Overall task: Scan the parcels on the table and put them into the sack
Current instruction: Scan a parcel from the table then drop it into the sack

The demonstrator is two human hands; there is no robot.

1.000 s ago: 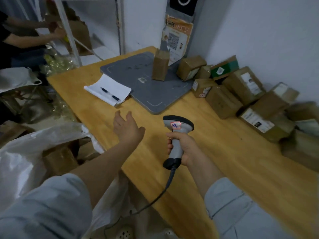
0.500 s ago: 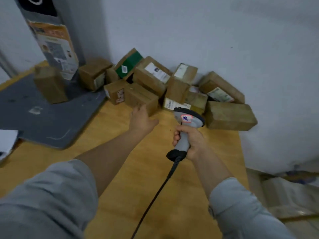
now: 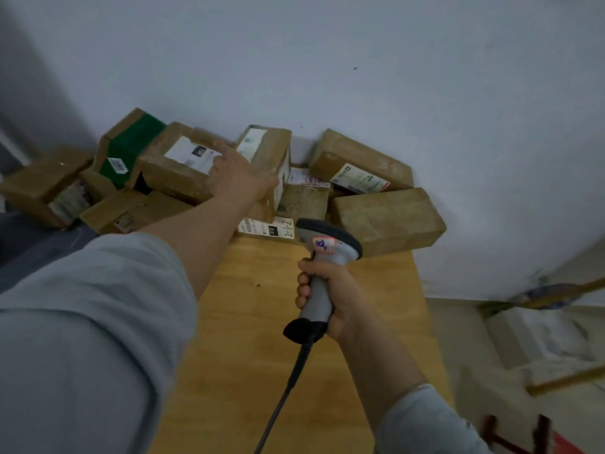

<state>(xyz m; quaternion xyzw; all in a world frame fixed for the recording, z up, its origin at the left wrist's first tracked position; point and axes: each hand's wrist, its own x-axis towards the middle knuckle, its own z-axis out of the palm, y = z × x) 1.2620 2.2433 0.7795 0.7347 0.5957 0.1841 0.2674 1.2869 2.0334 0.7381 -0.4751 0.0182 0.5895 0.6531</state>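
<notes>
R hand: scanner upright, nose twd parcels.

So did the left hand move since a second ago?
Yes. The left hand went forward across the table, away from its near edge, and now touches a white-labelled parcel by the wall.

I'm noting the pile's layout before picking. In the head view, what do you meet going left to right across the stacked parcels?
Brown parcel → green-sided parcel → white-labelled parcel → left hand, resting on that parcel → big plain parcel.
</notes>
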